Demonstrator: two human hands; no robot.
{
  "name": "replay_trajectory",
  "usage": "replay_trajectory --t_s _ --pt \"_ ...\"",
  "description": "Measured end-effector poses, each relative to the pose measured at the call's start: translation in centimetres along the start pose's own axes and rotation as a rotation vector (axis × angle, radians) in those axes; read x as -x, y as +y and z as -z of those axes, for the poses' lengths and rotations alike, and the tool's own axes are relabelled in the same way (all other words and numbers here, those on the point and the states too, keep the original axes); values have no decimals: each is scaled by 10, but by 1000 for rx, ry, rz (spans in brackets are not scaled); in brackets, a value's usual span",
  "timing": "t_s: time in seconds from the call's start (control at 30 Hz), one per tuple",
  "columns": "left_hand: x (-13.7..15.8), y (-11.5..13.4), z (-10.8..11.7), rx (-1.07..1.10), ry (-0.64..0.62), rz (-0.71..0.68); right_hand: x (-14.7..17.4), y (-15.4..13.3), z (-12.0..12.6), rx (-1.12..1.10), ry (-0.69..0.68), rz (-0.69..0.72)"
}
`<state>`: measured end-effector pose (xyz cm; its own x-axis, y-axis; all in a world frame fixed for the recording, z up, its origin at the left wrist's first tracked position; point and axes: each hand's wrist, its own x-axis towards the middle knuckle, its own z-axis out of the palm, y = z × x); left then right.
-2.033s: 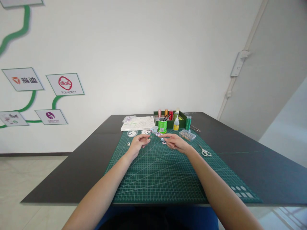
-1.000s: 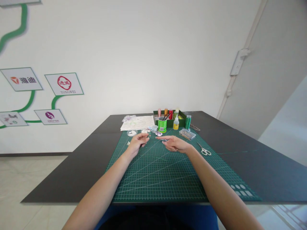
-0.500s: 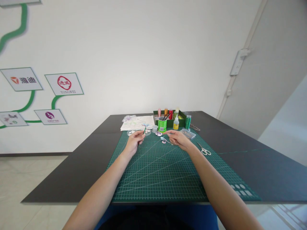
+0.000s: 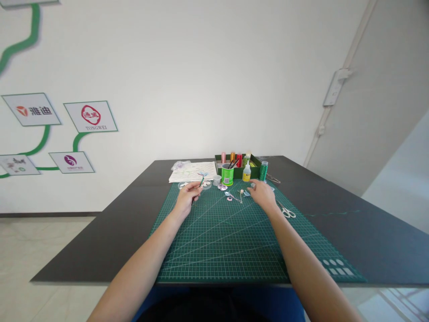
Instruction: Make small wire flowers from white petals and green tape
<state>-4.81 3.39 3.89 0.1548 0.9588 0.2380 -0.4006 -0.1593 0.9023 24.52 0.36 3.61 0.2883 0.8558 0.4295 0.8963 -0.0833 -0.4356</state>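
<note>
Blue-topped stem [image 4: 202, 181], clamped in the left hand [image 4: 188, 197]; can't tell the grip of the right hand [image 4: 263, 194], and one sideways brush could knock the pale-blue piece [image 4: 246, 193] beside it!

Bluish sprig [image 4: 203, 174], green stem [image 4: 201, 182], tilted, in left hand [image 4: 189, 197]

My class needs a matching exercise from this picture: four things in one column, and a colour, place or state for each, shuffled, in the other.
Column one
1. Left hand
2. Scissors
3. Green can
4. Small bottle

Column two
A. Has slender dark tools standing in it
B. Upright, with a yellow lower part
C. Gripping a thin stem-like piece
D. White-handled, lying on the cutting mat

Right pairs: 1-C, 2-D, 3-A, 4-B
</note>
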Motion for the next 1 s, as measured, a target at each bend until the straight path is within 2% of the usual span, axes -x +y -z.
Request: replay_trajectory --t_s 0.1,0.23,0.33,0.43,0.57,0.7,0.87,1.0 --pt "3 -3 -3 -72 -6 4 3 -11 -3 -183 33 61" --pt "9 -7 -9 -145 -34 9 16 -41 -13 -579 -100 215" --pt "12 -9 -12 -183 -61 8 29 -58 -20 -836 -319 261" --pt "13 -11 -13 -211 -86 6 38 -66 -23 -962 -595 245" --pt "13 -14 -12 -236 -114 18 45 -71 -24 -1043 -777 220" --pt "14 -14 -12 -242 -117 25 48 -74 -27 -1123 -833 176" --pt "16 -11 -15 -238 -119 35 48 -74 -28 -1137 -760 144" --pt "17 -9 -16 -233 -130 42 47 -73 -27 -1145 -699 190"
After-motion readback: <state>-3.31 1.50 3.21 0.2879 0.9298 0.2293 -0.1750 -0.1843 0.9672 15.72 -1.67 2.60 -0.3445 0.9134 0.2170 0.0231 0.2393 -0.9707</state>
